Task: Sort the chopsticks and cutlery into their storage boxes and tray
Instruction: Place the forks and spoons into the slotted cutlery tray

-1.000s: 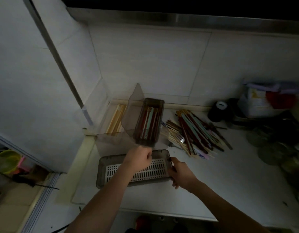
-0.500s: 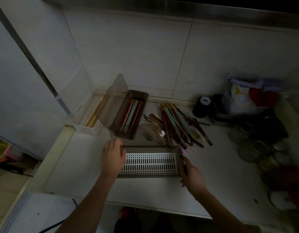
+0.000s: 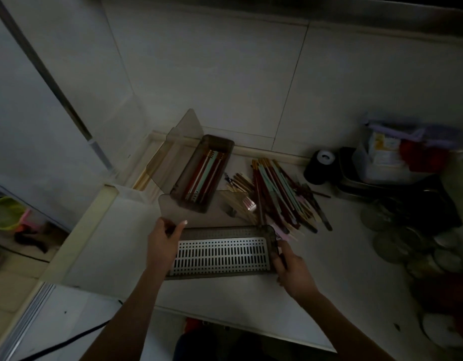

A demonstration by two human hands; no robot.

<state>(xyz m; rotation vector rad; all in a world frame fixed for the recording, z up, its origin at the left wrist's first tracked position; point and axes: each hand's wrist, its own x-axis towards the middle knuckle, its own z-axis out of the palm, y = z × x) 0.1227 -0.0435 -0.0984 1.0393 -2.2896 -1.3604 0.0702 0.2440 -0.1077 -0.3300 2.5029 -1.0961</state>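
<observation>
Dim white countertop [image 3: 329,269] under us, smoky-brown plastic box with slotted white drain insert [image 3: 221,254] at centre, our left hand [image 3: 162,243] pinching its translucent lid [image 3: 199,217] at nine o'clock, our right hand [image 3: 293,269] gripping its three o'clock end, loose chopstick pile [image 3: 279,191] at one o'clock, second brown box of chopsticks [image 3: 205,175] at twelve.

Smoked translucent plastic box [image 3: 220,252] — perforated insert.

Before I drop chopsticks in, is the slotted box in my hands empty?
Empty: the slotted box shows only its bare white grate, nothing lying on it.
</observation>
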